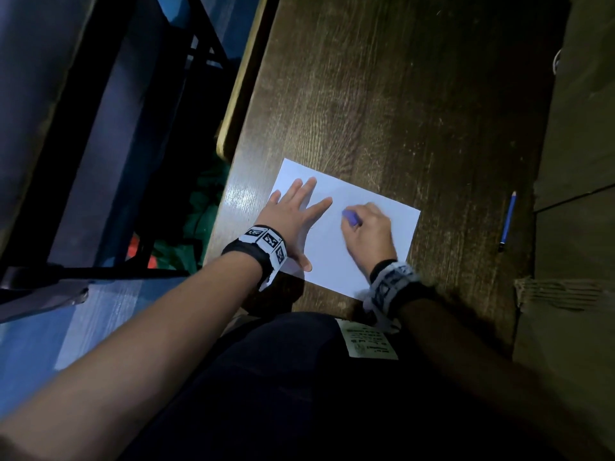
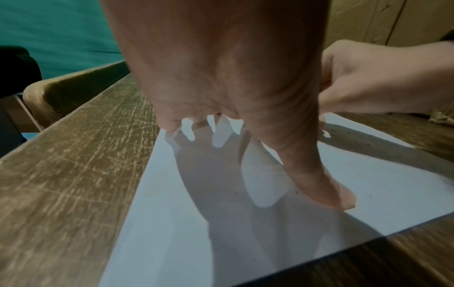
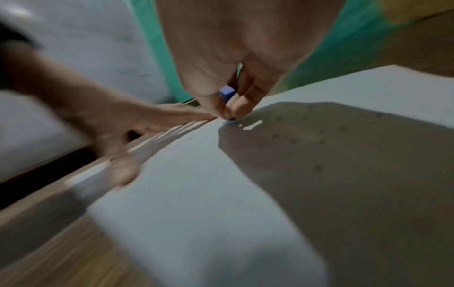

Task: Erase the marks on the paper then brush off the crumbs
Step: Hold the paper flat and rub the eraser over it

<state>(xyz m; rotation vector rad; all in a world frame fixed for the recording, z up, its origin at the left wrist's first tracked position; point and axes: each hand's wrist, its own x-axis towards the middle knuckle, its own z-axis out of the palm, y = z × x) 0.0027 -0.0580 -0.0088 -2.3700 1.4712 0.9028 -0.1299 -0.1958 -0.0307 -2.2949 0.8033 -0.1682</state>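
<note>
Paper (image 1: 336, 241) lies flat on the wooden desk (image 1: 399, 94), near its front edge; thin and light, it would likely slide or crumple under rubbing, so it is best held by flat pressure beside the rubbed spot. Left hand (image 1: 293, 214) rests spread on the paper's left part, fingers straight. Right hand (image 1: 369, 234) pinches a blue eraser (image 1: 351, 217) against the paper's middle. Dark crumbs (image 3: 317, 167) show only in the wrist views; only the head view shows a blue pencil (image 1: 507, 221) well right of the paper
</note>
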